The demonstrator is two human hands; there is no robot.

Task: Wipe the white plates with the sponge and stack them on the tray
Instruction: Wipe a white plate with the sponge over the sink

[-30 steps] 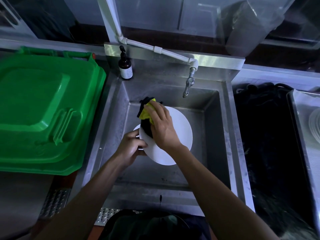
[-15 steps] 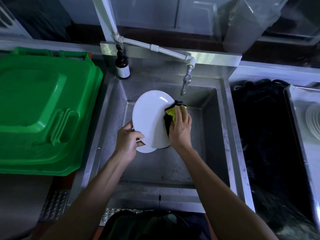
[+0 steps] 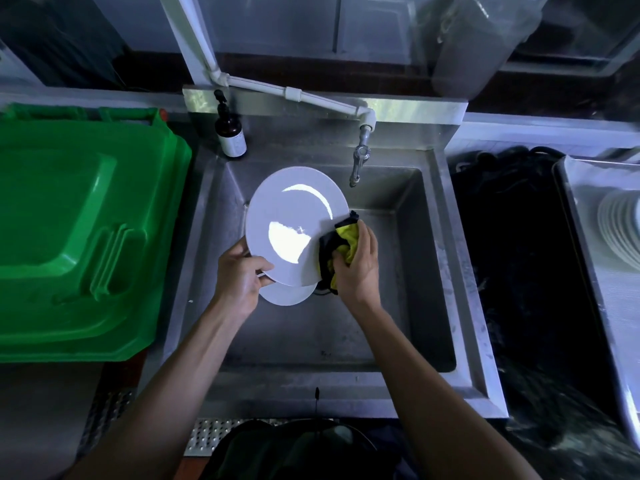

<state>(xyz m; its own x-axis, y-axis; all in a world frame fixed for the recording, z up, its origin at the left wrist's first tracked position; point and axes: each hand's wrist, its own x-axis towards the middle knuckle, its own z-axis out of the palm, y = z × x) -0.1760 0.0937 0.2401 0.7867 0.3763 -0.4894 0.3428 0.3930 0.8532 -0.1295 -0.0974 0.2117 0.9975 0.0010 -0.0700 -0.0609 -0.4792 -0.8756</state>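
Over the steel sink (image 3: pixel 408 271) I hold a white plate (image 3: pixel 294 216) tilted up, its face toward me. My left hand (image 3: pixel 239 275) grips its lower left rim. My right hand (image 3: pixel 356 268) holds a yellow and black sponge (image 3: pixel 341 247) pressed against the plate's right edge. A second white plate (image 3: pixel 287 295) lies below in the sink, mostly hidden by the raised one. At the far right a metal tray (image 3: pixel 585 258) carries a stack of white plates (image 3: pixel 623 233).
A large green bin lid (image 3: pixel 79 230) lies left of the sink. A dark pump bottle (image 3: pixel 229 131) stands at the sink's back left corner. The tap (image 3: pixel 360 161) hangs over the back of the basin. A dark tub (image 3: pixel 519 271) sits between sink and tray.
The top plate has been lifted and turned upright off the lower plate. My right hand with the sponge has slid from the plate's upper left to its right edge.
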